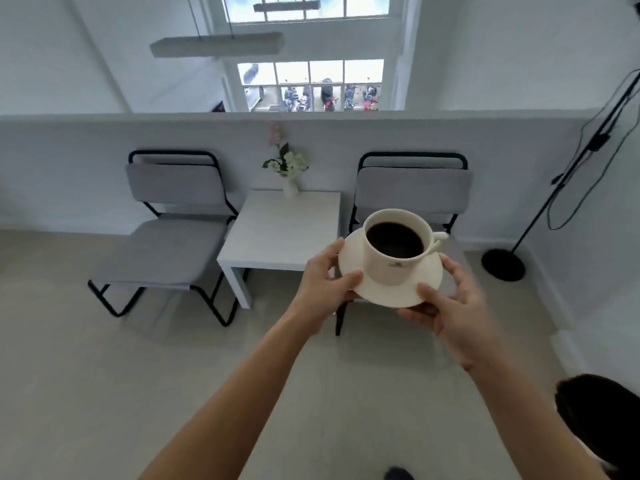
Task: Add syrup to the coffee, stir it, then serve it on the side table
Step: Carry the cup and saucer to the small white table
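Observation:
A cream cup (391, 268) full of dark coffee stands on a cream saucer (427, 284), its handle pointing right. I carry the saucer in the air with both hands. My left hand (322, 282) grips its left rim, thumb on top. My right hand (457, 306) grips its front right rim, fingers underneath. The cup and saucer hover above the floor, just off the front right corner of the white side table (273, 233). No syrup or spoon is in view.
A small vase of flowers (289, 168) stands at the table's back edge. Grey folding chairs flank the table, one on the left (166, 237) and one on the right (412, 188). A black floor stand (504, 263) with cables rises at the right. A low white wall runs behind.

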{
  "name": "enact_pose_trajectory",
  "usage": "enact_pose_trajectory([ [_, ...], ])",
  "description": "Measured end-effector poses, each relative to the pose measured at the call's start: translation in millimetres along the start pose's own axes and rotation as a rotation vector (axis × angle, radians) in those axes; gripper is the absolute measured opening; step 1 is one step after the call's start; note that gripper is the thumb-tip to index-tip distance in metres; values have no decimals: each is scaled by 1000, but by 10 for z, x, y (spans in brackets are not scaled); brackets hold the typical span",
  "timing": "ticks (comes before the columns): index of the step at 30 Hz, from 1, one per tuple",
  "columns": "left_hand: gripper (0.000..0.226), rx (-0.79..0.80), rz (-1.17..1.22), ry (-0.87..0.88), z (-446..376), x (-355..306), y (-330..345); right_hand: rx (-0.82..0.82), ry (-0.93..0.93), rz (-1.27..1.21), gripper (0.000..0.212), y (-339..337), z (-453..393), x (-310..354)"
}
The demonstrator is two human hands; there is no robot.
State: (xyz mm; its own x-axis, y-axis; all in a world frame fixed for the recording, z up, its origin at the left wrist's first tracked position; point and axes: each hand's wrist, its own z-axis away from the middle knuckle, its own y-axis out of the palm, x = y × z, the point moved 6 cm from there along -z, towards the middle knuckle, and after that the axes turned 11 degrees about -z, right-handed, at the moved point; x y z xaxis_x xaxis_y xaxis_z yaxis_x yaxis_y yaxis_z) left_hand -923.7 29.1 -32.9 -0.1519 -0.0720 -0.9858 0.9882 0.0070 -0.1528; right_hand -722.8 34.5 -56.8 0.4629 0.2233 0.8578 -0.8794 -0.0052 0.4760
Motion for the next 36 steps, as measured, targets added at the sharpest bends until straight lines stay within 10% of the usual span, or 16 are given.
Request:
enact_pose_trajectory([
  [18, 69, -418, -43, -177, -1495, 768, -2589, 280, 233, 114, 54, 2295, -2508, -1263],
  [36, 71, -163, -25, -282, -4183, 1898, -4273, -74, 217, 135, 62, 3373, -4839, -2433],
])
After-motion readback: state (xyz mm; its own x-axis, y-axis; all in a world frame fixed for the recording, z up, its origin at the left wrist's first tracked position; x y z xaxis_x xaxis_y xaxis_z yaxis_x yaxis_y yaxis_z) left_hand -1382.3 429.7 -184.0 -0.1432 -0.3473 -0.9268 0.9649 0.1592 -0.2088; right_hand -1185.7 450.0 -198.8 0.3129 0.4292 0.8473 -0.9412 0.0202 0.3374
